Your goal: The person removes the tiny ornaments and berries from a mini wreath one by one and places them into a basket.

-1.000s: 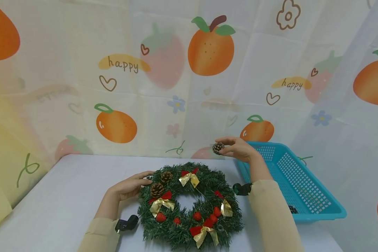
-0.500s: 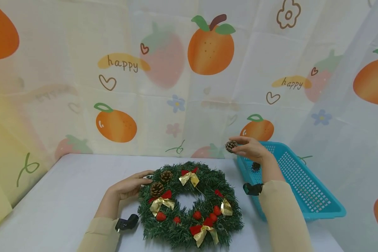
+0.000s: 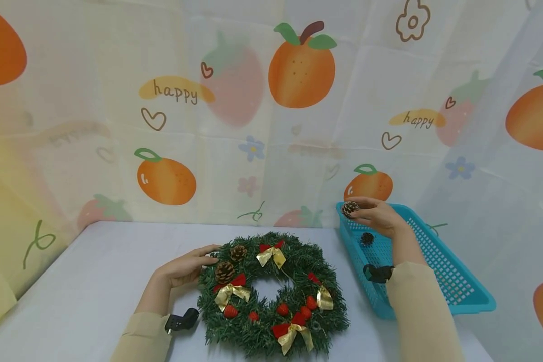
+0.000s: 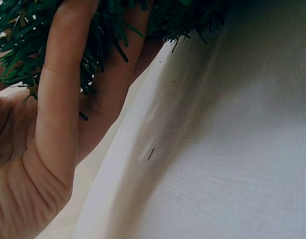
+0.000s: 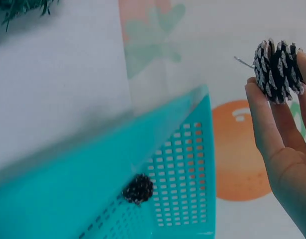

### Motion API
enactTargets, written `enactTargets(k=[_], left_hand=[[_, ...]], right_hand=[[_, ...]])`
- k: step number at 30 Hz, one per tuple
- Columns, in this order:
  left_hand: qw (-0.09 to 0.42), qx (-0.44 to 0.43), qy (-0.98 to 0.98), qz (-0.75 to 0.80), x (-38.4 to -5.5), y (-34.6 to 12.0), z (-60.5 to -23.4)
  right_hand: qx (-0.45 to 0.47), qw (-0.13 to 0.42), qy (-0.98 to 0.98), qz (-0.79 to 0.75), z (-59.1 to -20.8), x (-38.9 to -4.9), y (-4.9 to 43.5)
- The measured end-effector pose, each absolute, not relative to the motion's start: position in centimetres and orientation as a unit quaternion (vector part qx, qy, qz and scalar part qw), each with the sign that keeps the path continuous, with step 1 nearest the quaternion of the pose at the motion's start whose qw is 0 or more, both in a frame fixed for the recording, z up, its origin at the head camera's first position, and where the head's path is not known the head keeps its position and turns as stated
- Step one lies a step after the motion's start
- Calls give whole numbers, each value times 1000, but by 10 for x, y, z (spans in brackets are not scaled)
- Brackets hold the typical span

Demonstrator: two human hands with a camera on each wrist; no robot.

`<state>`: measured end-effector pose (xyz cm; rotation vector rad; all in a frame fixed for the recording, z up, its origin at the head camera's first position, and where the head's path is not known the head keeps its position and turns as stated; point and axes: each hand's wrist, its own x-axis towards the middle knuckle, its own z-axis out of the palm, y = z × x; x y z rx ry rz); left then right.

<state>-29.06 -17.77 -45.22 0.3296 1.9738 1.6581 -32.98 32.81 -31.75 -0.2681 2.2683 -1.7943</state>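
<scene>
A green Christmas wreath [image 3: 330,324] lies on the white table, dressed with red-and-gold bows, red berries and two brown pine cones [image 3: 225,272] on its left part. My left hand [image 3: 185,267] holds the wreath's left edge; in the left wrist view its fingers [image 4: 58,99] reach around the green needles. Up at the far end of the blue basket [image 3: 472,304], my right hand [image 3: 379,217] pinches a white-tipped pine cone [image 3: 350,209] between thumb and fingers. A thin wire pokes out of that cone [image 5: 277,72] in the right wrist view.
Inside the basket, near its far end, lies another dark pine cone [image 3: 367,239]. The basket stands right of the wreath, its walls full of small holes. Behind the table [image 3: 117,261] hangs a curtain [image 3: 235,166] printed with oranges and strawberries.
My right hand has carried the pine cone rightward, from behind the wreath to over the basket's far end. The cone lying in the basket has come into sight. My left hand stays put.
</scene>
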Motion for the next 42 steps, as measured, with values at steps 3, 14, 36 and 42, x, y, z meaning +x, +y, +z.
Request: enactTargets(k=[3, 14, 36, 42], left_hand=[[270, 126, 731, 614, -292, -178, -453], [279, 139, 721, 619, -292, -179, -454], [273, 124, 729, 616, -292, -179, -455], [274, 125, 728, 616, -293, -179, -455]], right_hand=[[-93, 116, 777, -612, -318, -327, 336], [-72, 108, 790, -599, -327, -321, 357], [-8, 129, 798, -589, -360, -314, 383], [12, 124, 800, -587, -365, -314, 384]])
